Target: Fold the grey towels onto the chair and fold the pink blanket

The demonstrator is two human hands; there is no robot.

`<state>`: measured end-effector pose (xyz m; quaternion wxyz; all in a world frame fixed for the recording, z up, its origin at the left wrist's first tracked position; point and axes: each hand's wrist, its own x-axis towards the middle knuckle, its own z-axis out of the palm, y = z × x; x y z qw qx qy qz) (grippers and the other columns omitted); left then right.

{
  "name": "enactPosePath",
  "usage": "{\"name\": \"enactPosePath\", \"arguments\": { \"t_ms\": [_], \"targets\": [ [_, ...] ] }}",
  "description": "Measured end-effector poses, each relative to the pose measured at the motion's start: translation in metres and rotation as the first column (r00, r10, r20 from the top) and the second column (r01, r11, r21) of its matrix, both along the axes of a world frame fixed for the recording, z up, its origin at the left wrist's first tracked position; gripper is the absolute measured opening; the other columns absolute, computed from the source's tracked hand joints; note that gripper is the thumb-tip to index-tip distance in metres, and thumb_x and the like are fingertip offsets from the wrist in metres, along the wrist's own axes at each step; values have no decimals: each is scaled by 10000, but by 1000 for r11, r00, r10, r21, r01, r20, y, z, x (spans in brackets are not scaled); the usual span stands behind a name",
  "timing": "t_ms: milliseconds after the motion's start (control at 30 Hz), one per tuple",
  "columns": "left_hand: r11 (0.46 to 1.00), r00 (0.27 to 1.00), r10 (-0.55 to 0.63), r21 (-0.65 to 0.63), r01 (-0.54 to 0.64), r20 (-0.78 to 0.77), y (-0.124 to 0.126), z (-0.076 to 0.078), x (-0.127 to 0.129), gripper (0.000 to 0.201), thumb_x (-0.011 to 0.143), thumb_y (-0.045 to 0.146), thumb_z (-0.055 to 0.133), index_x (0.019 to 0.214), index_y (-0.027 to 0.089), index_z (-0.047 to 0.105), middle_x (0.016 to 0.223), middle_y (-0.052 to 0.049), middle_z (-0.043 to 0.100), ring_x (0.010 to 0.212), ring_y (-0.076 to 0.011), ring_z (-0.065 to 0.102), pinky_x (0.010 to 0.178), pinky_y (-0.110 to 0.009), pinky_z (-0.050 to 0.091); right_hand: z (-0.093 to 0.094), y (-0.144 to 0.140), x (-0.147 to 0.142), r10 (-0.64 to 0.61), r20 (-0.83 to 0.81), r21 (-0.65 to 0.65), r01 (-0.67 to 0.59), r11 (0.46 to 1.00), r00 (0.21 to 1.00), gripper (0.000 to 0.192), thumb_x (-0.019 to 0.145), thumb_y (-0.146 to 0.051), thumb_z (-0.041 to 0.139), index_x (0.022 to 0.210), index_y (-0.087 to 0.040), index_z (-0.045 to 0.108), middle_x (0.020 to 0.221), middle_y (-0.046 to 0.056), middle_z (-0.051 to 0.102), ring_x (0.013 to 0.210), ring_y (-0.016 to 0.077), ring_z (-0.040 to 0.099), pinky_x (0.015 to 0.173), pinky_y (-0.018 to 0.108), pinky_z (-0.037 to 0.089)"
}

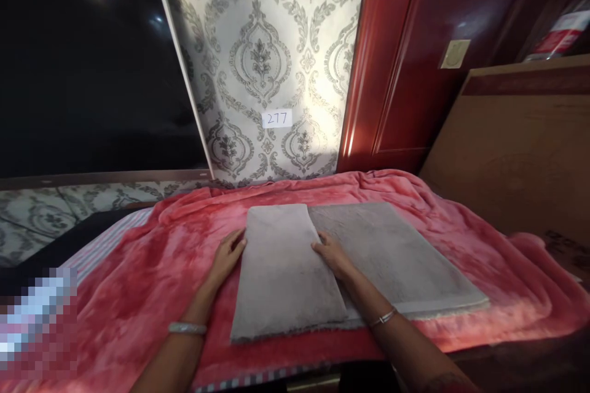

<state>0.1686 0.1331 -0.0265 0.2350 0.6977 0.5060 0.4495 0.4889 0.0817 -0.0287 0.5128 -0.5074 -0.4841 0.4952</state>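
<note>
A: Where is the cloth?

B: The folded, light-grey plush cloth (284, 273) lies on a rumpled, pinkish-red fleecy blanket (175, 233), in front of the person. Its left part is a narrow flap, doubled over, with its free edge lying across the wider, darker-grey part (391, 258) on the right.

A: And the hands?

B: The bare left hand (228, 254) is at the flap's left edge, thumb and fingers bent against it. The bare right hand (332, 253) is at the flap's right edge, its wrist and forearm over the wider part.

A: So is each grip clenched on the cloth?

B: I cannot tell. Both hands touch the edges with curled fingers, but whether either one pinches the fabric or only presses it is hidden.

A: Anything on the wrists?

B: A broad, silvery bracelet (187, 328) on the left, a thin, silver-coloured bangle (383, 317) on the right.

A: What stands around?

B: Behind the blanket, a white paper label (277, 118) reading "277" on grey-and-white damask wallpaper (260, 55); a large, black, glossy screen (87, 73) at left; a brown cardboard box (520, 141) at right.
</note>
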Motion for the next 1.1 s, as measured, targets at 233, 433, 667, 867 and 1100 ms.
{"name": "enactPosePath", "arguments": {
  "t_ms": [233, 433, 667, 867, 1100],
  "targets": [
    [997, 962, -22, 61, 40, -273, -5, 3, 3, 501, 930, 479, 518, 1342, 236, 667, 1350, -78, 692, 1225, -277, 628, 1113, -501, 448, -15, -3, 7, -37, 50, 2, 37, 999, 998, 529, 667, -287, 615, 1183, -194, 681, 1085, 37, 759, 973, 266, 692, 878, 385, 548],
    [998, 950, -33, 43, 49, -311, -12, 5, 9, 517, 920, 435, 560, 1384, 221, 637, 1364, -89, 680, 1240, -281, 601, 1105, -494, 438, -13, -7, 6, -8, -60, 2, 8, 1000, 998, 555, 667, -296, 619, 1211, -190, 644, 1048, 42, 767, 881, 246, 707, 808, 360, 560],
    [998, 940, -30, 38, 46, -341, -12, 3, 11, 498, 935, 460, 549, 1378, 252, 640, 1381, -72, 671, 1232, -281, 594, 1101, -494, 424, -10, -11, 7, -51, -36, 4, 51, 999, 998, 577, 634, -291, 604, 1198, -182, 660, 1022, 31, 766, 840, 237, 688, 798, 354, 548],
    [998, 938, -22, 52, 42, -345, -8, 0, 11, 508, 917, 484, 544, 1359, 261, 656, 1373, -71, 675, 1210, -294, 597, 1085, -500, 432, -11, -10, 8, -69, 14, 19, 69, 997, 998, 568, 657, -301, 600, 1209, -187, 667, 1073, 41, 757, 947, 256, 685, 868, 375, 541],
    [999, 938, -23, 34, 37, -346, -8, 2, 14, 536, 906, 483, 542, 1370, 236, 650, 1371, -82, 676, 1197, -310, 602, 1089, -493, 424, -12, -11, 9, -63, 24, 20, 62, 998, 998, 517, 722, -291, 575, 1221, -195, 675, 1086, 47, 751, 946, 241, 684, 897, 382, 540]
  ]
}}
